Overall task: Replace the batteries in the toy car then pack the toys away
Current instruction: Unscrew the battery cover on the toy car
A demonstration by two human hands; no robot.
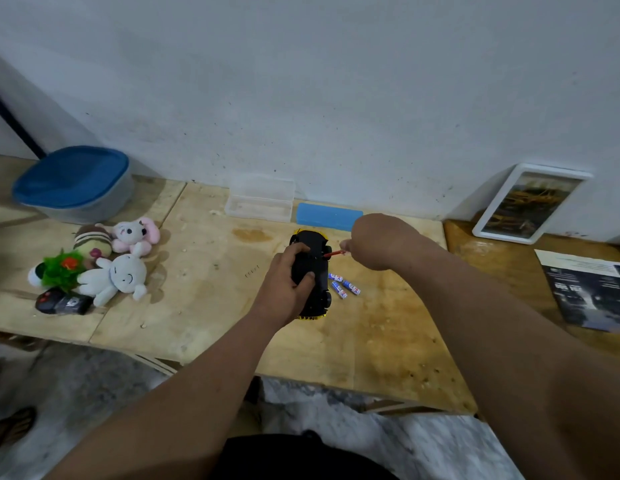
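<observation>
On the table (211, 306), the toy car (310, 275) lies belly-up in the left hand (284, 289), grip wrapped round its body; the right hand (378, 242) pinches a red screwdriver (333, 254) at its underside. If the tip slips, the tiny screw could roll among the batteries (344, 285) just beside.

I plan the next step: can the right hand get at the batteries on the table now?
Probably not yet: the right hand holds a red screwdriver at the toy car. The batteries lie uncovered beside the car, close below it.
</observation>
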